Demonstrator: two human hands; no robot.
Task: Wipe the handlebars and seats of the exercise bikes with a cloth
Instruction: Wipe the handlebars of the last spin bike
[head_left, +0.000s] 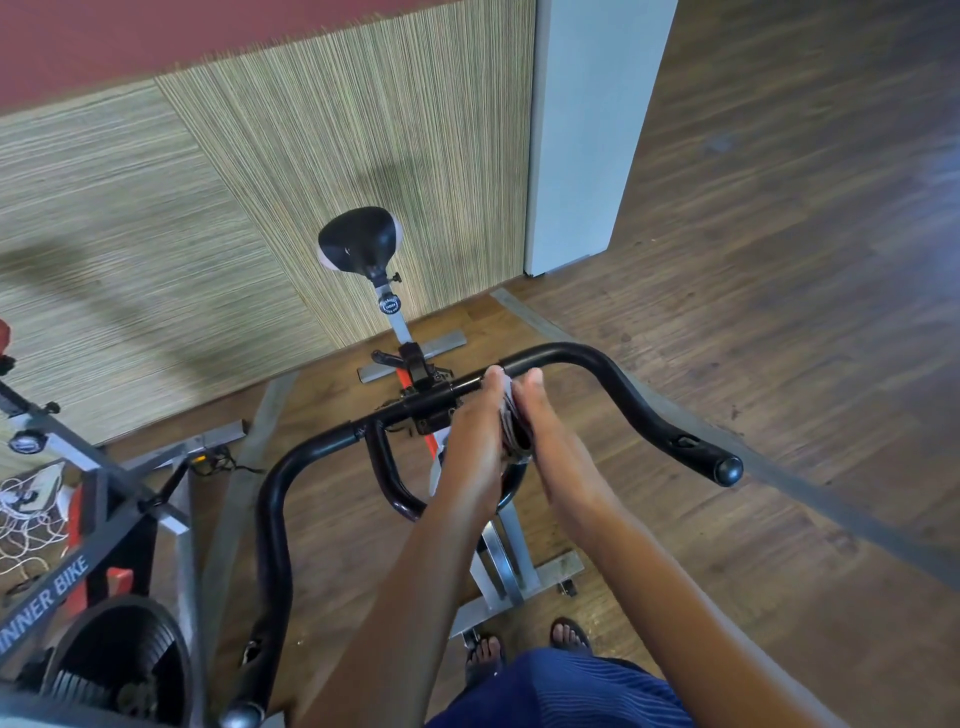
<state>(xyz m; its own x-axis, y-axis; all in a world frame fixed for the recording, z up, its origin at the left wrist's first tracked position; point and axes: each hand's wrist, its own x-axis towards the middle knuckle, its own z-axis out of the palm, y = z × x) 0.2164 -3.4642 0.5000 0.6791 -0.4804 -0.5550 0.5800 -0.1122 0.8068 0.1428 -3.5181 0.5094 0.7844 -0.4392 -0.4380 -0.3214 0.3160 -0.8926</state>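
One cloth (513, 423) is sandwiched between the straight fingers of the left hand (475, 441) and right hand (551, 441) at the handlebar (566, 352); unclenched, it could be dropped.

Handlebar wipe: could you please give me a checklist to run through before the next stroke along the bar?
1. Cloth in hand: ok, sandwiched between the left hand and right hand.
2. Cloth on the handlebar: ok, its top edge meets the bar just right of the centre clamp.
3. Path to the right: ok, the bar is bare out to the end cap.
4. Grip firm enough: cannot tell, the palms are hidden.
5. Seat already wiped: cannot tell from its look.
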